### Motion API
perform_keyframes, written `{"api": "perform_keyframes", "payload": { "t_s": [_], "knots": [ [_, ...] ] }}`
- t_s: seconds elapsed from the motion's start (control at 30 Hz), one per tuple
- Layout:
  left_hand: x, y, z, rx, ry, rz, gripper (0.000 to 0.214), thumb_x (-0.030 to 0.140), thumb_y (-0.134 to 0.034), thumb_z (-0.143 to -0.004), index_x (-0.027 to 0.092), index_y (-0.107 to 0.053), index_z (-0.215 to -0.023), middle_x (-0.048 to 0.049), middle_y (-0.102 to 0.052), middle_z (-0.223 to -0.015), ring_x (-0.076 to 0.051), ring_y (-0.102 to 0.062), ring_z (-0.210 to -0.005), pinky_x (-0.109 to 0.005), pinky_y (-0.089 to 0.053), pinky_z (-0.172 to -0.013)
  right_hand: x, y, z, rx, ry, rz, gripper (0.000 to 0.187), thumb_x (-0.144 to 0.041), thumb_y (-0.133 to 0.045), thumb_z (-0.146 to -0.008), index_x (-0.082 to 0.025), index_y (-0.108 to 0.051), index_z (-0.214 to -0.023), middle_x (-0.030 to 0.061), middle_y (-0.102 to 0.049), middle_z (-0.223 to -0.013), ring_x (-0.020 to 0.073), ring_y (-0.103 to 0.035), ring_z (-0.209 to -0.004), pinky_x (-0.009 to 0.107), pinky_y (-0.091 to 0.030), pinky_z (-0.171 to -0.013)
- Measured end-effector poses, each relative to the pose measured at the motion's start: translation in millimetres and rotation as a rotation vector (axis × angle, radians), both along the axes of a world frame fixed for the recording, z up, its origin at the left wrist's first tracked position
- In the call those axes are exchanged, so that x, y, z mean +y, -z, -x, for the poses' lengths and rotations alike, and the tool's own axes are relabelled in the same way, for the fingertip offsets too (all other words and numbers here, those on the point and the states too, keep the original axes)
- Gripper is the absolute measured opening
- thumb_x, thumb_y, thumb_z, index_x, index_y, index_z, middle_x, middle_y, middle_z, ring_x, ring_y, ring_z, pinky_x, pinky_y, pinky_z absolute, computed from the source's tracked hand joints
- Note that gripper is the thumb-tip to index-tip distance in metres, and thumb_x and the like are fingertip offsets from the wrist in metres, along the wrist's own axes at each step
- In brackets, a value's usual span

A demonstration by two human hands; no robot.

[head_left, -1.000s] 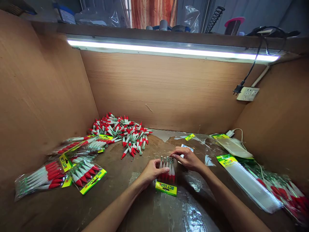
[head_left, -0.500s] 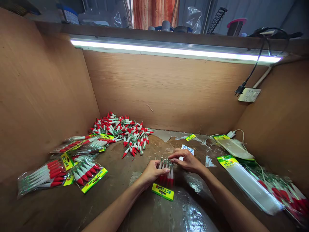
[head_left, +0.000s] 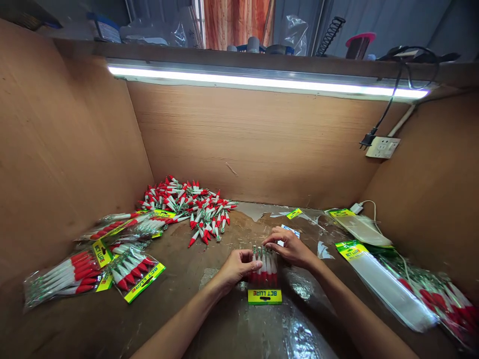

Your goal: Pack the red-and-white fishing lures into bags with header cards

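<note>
Between my hands is a clear packet of fishing lures (head_left: 266, 271), several red-and-white ones lying side by side. Its yellow-green header card (head_left: 265, 296) faces me and reads upside down. My left hand (head_left: 237, 269) is closed on the packet's left side, thumb across the lures. At the far end, by the green-wrapped hooks, my right hand (head_left: 290, 248) has its fingertips pinched on the packet's right corner. Behind the right hand lies a white paper with blue writing (head_left: 290, 231), partly hidden.
A heap of loose lures (head_left: 187, 197) lies at the back left. Filled packets (head_left: 71, 274) are at the left. Unfilled bags (head_left: 385, 284) and more lures (head_left: 449, 299) lie at the right. A plug (head_left: 368, 138) hangs near the outlet (head_left: 383, 147).
The packet has swung straighter and shifted slightly right, so its header card now sits level. The lures look more evenly spread. Both hands keep their places on it.
</note>
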State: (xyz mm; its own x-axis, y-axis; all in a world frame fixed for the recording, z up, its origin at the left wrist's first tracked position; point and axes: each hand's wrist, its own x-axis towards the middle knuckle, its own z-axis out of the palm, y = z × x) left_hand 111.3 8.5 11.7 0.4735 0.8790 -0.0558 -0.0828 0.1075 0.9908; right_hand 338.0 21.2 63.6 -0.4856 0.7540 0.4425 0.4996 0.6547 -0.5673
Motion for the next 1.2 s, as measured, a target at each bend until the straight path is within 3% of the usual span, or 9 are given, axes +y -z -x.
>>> {"api": "perform_keyframes", "payload": {
  "t_s": [0.27,0.5,0.8,1.0,1.2],
  "knots": [
    [3,11.2,-9,-0.001,-0.119,-0.097,0.043,0.05,-0.085,-0.066,0.013,-0.069,-0.079,-0.0003,-0.065,-0.071,-0.013,-0.055,-0.063,-0.022,-0.04,-0.061,-2,1.4,0,0.047,0.015,0.016,0.02,-0.037,-0.061,-0.096,-0.026,-0.078,-0.1,0.0044,-0.069,-0.087,0.0191,-0.06,-0.084,0.03,-0.044,-0.076],
    [1,8.9,-8,-0.015,-0.033,-0.049,0.05,0.047,-0.089,-0.062,0.012,-0.072,-0.094,-0.0042,-0.07,-0.08,-0.017,-0.061,-0.067,-0.024,-0.044,-0.063,-2,0.1,2,-0.025,-0.013,-0.025,0.021,-0.038,-0.06,-0.096,-0.027,-0.078,-0.098,0.0049,-0.067,-0.088,0.0196,-0.058,-0.087,0.03,-0.044,-0.077],
    [-5,10.3,-13,-0.029,-0.052,0.012,0.043,0.043,-0.085,-0.065,0.012,-0.073,-0.091,-0.0032,-0.07,-0.078,-0.015,-0.059,-0.064,-0.023,-0.043,-0.061,-2,7.6,1,0.027,-0.006,0.042,0.023,-0.04,-0.062,-0.095,-0.024,-0.077,-0.092,0.005,-0.069,-0.087,0.0195,-0.062,-0.085,0.031,-0.046,-0.076],
    [-7,7.5,-13,0.046,-0.102,0.001,0.033,0.037,-0.085,-0.062,0.011,-0.07,-0.076,0.0009,-0.063,-0.064,-0.012,-0.051,-0.055,-0.022,-0.036,-0.054,-5,5.6,6,0.063,-0.033,0.06,0.021,-0.039,-0.064,-0.094,-0.023,-0.078,-0.092,0.0045,-0.071,-0.087,0.0187,-0.064,-0.084,0.029,-0.046,-0.075],
    [-5,9.8,-13,0.06,-0.133,-0.017,0.03,0.034,-0.085,-0.061,0.013,-0.068,-0.073,0.0024,-0.062,-0.064,-0.011,-0.051,-0.056,-0.021,-0.036,-0.054,-8,3.2,7,0.056,-0.048,0.057,0.02,-0.038,-0.065,-0.093,-0.022,-0.076,-0.088,0.004,-0.07,-0.086,0.0183,-0.064,-0.083,0.029,-0.046,-0.075]
  ]
}}
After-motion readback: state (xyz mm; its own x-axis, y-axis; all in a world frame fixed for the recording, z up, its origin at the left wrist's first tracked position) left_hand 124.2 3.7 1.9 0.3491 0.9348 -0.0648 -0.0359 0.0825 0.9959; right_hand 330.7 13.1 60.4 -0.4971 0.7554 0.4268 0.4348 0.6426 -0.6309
